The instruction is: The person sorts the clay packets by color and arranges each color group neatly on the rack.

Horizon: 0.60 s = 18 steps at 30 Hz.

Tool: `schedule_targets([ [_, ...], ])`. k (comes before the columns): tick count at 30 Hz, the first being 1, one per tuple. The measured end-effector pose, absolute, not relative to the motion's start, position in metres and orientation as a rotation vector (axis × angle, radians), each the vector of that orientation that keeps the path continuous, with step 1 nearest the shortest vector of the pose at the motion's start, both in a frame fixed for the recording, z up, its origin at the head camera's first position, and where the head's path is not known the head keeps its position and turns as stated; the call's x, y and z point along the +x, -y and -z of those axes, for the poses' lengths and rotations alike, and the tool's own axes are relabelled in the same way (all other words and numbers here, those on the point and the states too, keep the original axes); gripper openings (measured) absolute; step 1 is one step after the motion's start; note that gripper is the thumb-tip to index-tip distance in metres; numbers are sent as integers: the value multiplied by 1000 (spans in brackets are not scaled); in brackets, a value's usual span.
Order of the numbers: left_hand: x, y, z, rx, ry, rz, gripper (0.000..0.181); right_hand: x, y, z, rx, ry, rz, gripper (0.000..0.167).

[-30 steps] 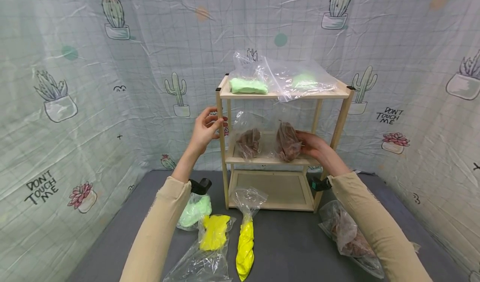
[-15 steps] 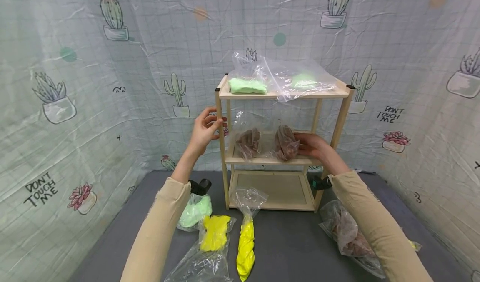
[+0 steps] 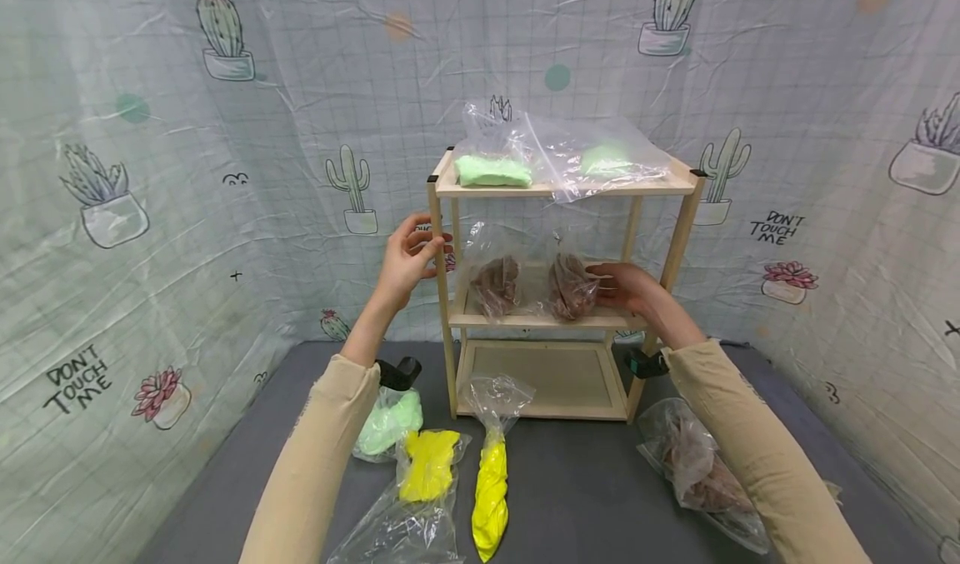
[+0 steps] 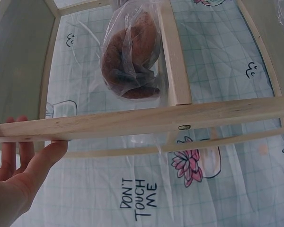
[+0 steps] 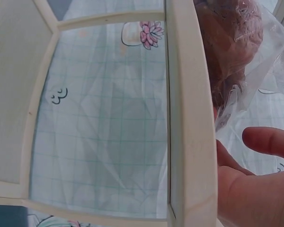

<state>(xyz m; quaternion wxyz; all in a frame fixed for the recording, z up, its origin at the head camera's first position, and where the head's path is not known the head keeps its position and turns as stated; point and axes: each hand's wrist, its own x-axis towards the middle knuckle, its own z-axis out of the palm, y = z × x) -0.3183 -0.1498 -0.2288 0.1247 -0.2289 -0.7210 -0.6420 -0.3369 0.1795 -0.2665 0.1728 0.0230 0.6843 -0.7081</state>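
A wooden shelf rack [image 3: 540, 321] holds two clear plastic bags with brown lumps on its middle board. My left hand [image 3: 406, 257] grips the rack's front left post [image 4: 109, 119], with the thumb on one side and fingers behind. Nearest to that post stands the left brown bag [image 3: 496, 285], seen also in the left wrist view. My right hand [image 3: 628, 287] is beside the right brown bag [image 3: 572, 287], fingers loosely extended. In the right wrist view the thumb [image 5: 265, 139] stands apart from this bag [image 5: 234, 42]; some fingers are hidden behind the board.
Two bags with pale green lumps [image 3: 493, 171] lie on the top board. On the grey table [image 3: 570, 481] are two yellow bags [image 3: 490, 497], a pale green bag [image 3: 390, 422] at left and a brown bag [image 3: 701, 472] under my right forearm. A cactus-print sheet hangs behind.
The right brown bag has moved slightly left and settled lower on the middle board. My right hand has loosened from it. The left hand stays on the post.
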Motion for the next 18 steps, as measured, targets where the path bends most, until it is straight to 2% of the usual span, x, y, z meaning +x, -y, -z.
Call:
schedule_targets([
  [13, -319, 149, 229, -650, 2112, 1862, 31, -334, -180, 266, 26, -1935, 2002, 53],
  [18, -320, 150, 230, -657, 2107, 1869, 30, -361, -192, 290, -34, -1930, 2013, 52],
])
